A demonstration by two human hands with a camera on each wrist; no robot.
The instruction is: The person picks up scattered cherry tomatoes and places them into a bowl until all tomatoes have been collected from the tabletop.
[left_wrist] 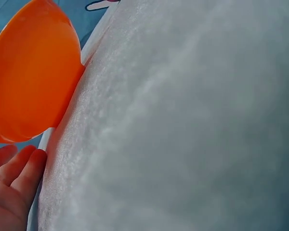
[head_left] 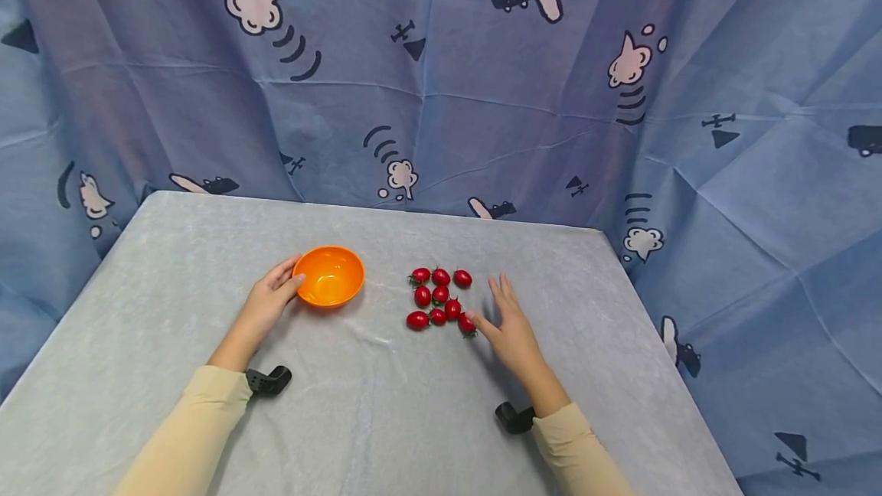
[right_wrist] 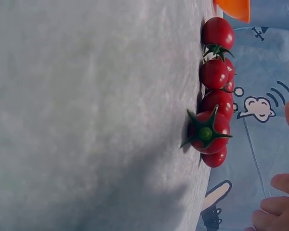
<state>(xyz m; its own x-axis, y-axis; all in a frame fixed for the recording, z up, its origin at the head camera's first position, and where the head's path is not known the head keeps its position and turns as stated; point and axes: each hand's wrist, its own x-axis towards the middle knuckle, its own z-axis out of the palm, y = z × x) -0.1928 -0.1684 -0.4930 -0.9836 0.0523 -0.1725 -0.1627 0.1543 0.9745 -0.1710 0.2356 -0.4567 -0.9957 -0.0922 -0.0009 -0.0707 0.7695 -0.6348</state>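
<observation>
— Touching what, left hand?
— Smooth round orange plastic bowl, fingers straight against its rim, on felt-like grey cloth.
— Right hand?
— Fingers spread flat; thumb touches glossy cherry tomatoes.

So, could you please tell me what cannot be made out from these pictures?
- Whether the right hand touches the nearest tomato: head view too small; right wrist view shows only fingertips at the edge.
- The bowl inside: left wrist view shows only its outside, cut off by the frame.
- The left hand thumb's contact with the bowl: too small in the head view.
- The tomato count: they overlap in the right wrist view.
</observation>
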